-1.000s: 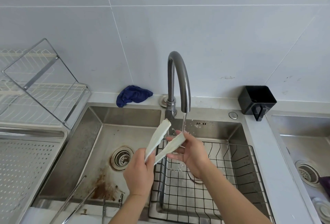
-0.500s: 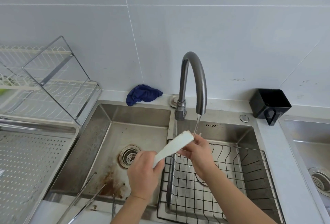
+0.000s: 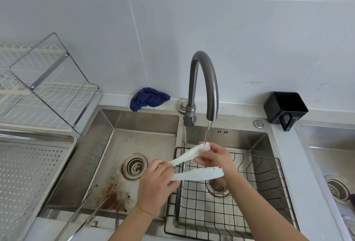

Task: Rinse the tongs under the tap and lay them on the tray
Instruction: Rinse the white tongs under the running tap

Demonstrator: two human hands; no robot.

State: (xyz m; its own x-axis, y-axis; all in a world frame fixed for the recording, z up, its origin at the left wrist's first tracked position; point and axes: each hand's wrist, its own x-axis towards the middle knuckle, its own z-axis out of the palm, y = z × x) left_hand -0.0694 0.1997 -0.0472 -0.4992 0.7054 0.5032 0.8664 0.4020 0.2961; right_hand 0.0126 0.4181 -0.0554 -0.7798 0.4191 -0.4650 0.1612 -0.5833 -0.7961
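White ridged plastic tongs [image 3: 199,175] are held directly below the spout of the grey curved metal tap [image 3: 204,79]. They are above the black wire basket [image 3: 249,198] that sits in the basin under that tap. Their two arms are spread apart. The left hand [image 3: 155,186] grips the joined end below and left of the spout, fingers curled round it. The right hand [image 3: 219,161] pinches the tip of the upper arm, and a thin stream of running water [image 3: 208,133] falls onto that tip. The lower arm crosses in front of the right wrist; contact there cannot be confirmed.

Left of the tap, the second steel basin [image 3: 86,164] shows a round drain [image 3: 135,166] and a brown rust stain [image 3: 115,197]. Far left of the tap lies a perforated steel tray [image 3: 28,173], well apart from the tongs, with a wire dish rack [image 3: 48,90] behind it. A crumpled blue cloth [image 3: 148,98] rests on the ledge just left of the tap base. A black square plastic cup [image 3: 285,107] stands to the tap's right.
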